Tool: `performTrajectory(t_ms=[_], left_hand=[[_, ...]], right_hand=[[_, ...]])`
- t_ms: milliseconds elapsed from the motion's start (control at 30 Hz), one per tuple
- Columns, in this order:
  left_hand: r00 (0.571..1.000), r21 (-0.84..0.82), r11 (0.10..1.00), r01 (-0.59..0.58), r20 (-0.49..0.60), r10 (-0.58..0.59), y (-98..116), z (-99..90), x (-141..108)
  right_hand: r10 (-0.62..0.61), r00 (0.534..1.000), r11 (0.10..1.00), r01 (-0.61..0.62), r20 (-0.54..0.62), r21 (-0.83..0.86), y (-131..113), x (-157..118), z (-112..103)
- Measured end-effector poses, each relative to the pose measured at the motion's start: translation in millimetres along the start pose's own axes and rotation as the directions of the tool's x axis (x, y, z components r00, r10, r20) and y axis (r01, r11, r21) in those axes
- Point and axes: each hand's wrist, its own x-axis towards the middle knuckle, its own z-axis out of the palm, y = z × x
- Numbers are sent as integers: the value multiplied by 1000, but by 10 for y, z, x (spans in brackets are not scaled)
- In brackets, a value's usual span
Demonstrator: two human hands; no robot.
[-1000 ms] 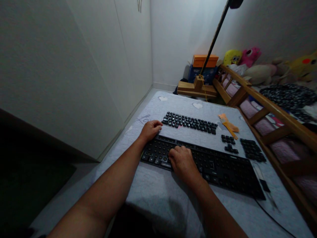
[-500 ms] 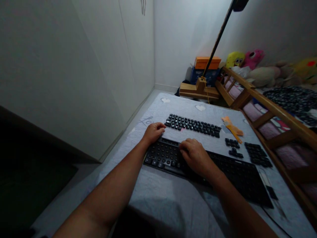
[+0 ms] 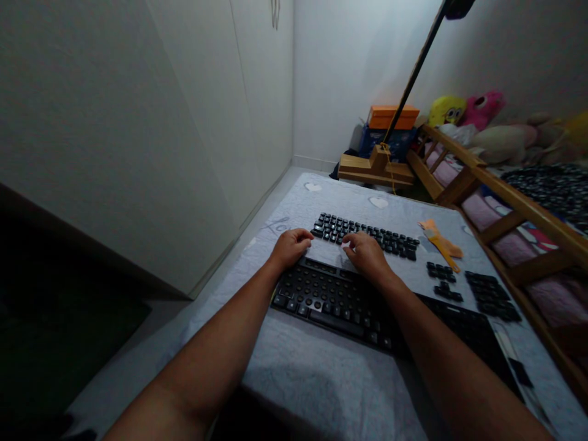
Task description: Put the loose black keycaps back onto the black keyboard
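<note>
A black keyboard [image 3: 342,331] lies on the cloth-covered table, its upper rows stripped to bare switch seats while caps remain along the bottom rows. Beyond it, loose black keycaps [image 3: 390,240] are laid out in rows. My left hand [image 3: 292,246] rests by the keyboard's far left corner, fingers curled together; what they hold, if anything, is hidden. Above the keyboard's far edge, my right hand [image 3: 366,254] reaches to the near side of the loose rows. Its thumb and forefinger are slightly apart, and I see nothing between them.
An orange-handled brush [image 3: 443,250] lies on an orange cloth [image 3: 448,236] at the right. Smaller keycap groups [image 3: 491,295] sit nearby. A tool with a black band [image 3: 520,372] lies beside the keyboard. A wooden bed rail [image 3: 519,199] borders the right; a white cabinet [image 3: 184,135] stands left.
My right hand has moved from over the keyboard forward to the loose keycaps. My left hand stays by the corner. The whole view has shifted slightly.
</note>
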Motion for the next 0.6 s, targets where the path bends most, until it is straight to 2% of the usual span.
performTrajectory(t_ms=[300, 600], left_hand=[[1000, -13, 1000, 0, -1, 0, -20, 8, 2], [1000, -8, 1000, -9, -1, 9, -19, 9, 5]], right_hand=[[17, 1000, 996, -17, 3, -84, -75, 190, 72], [0, 1000, 986, 5, 26, -164, -62, 218, 129]])
